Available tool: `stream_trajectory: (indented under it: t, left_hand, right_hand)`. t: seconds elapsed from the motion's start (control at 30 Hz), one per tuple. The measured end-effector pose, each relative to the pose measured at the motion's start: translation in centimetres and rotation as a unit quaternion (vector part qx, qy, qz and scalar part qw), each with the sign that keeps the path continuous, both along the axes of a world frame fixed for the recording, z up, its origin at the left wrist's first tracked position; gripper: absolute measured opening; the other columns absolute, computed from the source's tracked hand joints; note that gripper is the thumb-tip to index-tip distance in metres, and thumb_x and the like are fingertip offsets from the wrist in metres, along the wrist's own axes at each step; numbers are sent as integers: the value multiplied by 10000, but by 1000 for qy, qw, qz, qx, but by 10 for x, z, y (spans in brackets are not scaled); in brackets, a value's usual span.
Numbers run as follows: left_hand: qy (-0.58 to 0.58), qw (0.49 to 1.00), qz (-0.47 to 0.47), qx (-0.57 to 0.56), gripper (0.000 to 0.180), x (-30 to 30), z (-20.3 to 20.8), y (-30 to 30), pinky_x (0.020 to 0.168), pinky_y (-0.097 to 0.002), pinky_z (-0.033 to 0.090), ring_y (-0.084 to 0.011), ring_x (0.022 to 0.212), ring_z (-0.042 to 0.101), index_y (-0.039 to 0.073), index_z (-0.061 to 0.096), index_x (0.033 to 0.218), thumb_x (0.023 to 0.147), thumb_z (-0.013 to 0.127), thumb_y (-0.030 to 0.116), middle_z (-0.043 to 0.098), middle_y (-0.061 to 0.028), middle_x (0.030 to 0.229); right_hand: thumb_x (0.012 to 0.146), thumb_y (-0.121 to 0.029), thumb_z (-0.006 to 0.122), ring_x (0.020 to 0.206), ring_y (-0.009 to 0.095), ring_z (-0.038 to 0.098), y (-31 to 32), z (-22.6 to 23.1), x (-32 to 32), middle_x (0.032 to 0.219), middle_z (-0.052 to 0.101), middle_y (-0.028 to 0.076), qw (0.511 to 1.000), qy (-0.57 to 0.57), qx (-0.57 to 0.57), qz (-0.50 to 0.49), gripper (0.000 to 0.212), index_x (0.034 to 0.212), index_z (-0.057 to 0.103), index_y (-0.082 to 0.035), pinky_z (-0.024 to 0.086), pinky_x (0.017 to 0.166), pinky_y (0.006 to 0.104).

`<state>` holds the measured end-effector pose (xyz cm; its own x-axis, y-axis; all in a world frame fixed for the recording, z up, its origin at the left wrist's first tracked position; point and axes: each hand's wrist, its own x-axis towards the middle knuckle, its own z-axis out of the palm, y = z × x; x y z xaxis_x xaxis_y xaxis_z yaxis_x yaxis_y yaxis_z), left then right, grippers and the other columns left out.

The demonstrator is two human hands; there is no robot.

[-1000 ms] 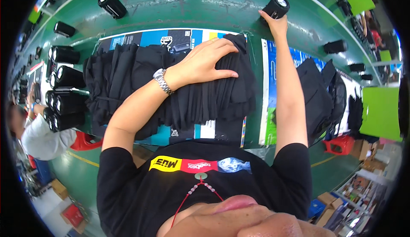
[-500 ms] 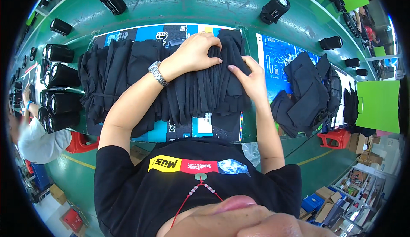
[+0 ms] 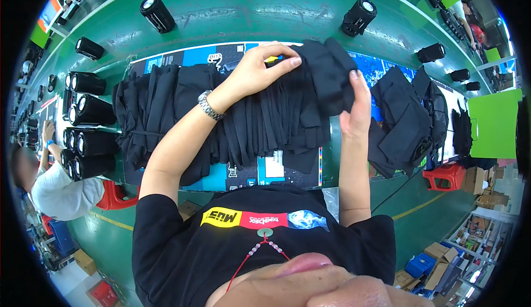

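Note:
Several black cloth pieces [image 3: 329, 77] are lifted at the right end of a long row of black cloth [image 3: 182, 97]. My right hand [image 3: 357, 105] is closed around their right edge, its thumb in front and its fingers mostly hidden behind the cloth. My left hand [image 3: 264, 69] reaches over the row from the left. Its thumb and fingertips come together in a pinch at the upper left edge of the lifted pieces. The row lies packed in upright folds, with a strip of cloth across its left part.
Black cylindrical devices [image 3: 93, 109] stand grouped at the left, and more stand along the green table [image 3: 260, 14]. A loose black cloth heap [image 3: 404, 122] lies at the right on a blue printed sheet. Red stools [image 3: 444, 177] stand below. A co-worker in white [image 3: 63, 193] sits far left.
The right-end cloth pieces have come up off the row and tilted rightward in my hands. Both hands have shifted right, and my left fingers have drawn toward a pinch.

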<state>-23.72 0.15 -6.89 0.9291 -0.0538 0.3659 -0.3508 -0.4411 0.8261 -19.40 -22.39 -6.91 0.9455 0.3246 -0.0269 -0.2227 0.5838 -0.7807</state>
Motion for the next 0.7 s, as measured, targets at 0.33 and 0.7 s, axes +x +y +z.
stream_trajectory:
  t: [0.33, 0.7]
  left_hand:
    - [-220, 948, -122, 196, 271, -12, 21, -15, 967, -419, 392, -268, 1102, 528, 66, 651, 976, 716, 726, 87, 602, -73, 1045]
    - [5, 892, 114, -438, 180, 4, 3, 21, 779, -211, 430, -74, 837, 568, 26, 588, 1061, 926, 566, 143, 628, -6, 928]
  right_hand:
    - [946, -138, 526, 919, 125, 595, 29, -2, -10, 1011, 621, 73, 998, 17, -11, 62, 187, 1063, 591, -8, 479, 786, 245]
    - [706, -214, 797, 720, 151, 550, 21, -47, -8, 813, 582, 94, 794, -329, -511, -23, 396, 949, 588, 19, 461, 656, 278]
